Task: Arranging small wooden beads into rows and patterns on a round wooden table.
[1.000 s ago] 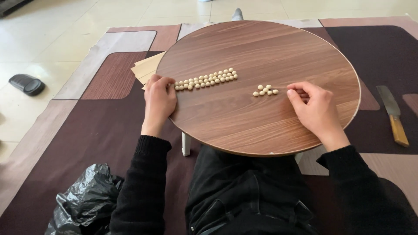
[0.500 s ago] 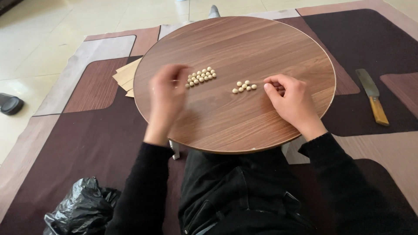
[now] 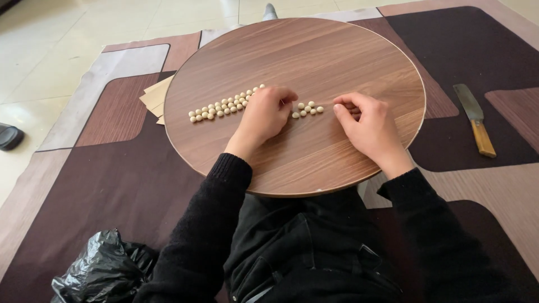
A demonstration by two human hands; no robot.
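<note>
A round wooden table [image 3: 314,50] stands over my lap. On it lies a double row of several small pale round pieces [image 3: 222,105], and a small cluster of the same pieces [image 3: 307,109] lies to its right. My left hand [image 3: 265,115] rests between row and cluster, fingers curled, fingertips by the cluster's left end; I cannot tell whether it pinches a piece. My right hand [image 3: 366,122] sits just right of the cluster, fingers bent down onto the tabletop, apparently empty.
A knife with a wooden handle [image 3: 475,118] lies on the patterned rug at the right. Tan paper sheets [image 3: 155,96] stick out from under the table's left edge. A black plastic bag [image 3: 101,269] sits at the lower left, and a dark shoe [image 3: 9,137] lies on the tiled floor.
My left hand has moved right from the row's left end to the gap beside the small cluster. The right hand stayed by the cluster. The camera view shifted.
</note>
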